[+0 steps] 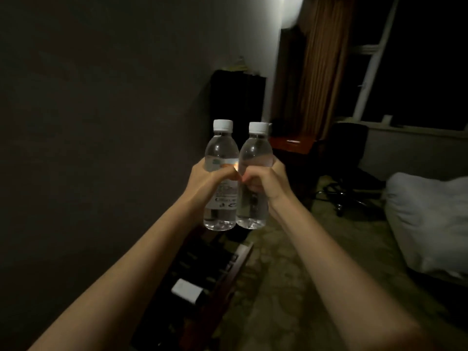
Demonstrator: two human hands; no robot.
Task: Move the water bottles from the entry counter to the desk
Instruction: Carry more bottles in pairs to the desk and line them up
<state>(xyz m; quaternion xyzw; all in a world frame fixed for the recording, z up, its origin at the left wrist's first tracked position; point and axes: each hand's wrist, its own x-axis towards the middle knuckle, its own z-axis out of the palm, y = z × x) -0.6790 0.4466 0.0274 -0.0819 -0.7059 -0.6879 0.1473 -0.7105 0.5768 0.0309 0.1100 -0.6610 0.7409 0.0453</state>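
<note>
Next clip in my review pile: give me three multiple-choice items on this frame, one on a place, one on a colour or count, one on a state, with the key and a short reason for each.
1. Where is the desk?
A. ahead, beside the office chair
B. under the bottles
C. out of view

2. What colour are the bottle caps?
A. blue
B. white
C. red

3. How are the bottles carried?
A. lying on the floor
B. both in one hand
C. upright, one per hand

Key: 1 A, the reddish desk sits far ahead by the black chair. 2 B, both caps look white. 3 C, the left hand grips the left bottle and the right hand grips the right bottle, both upright in mid-air.
</note>
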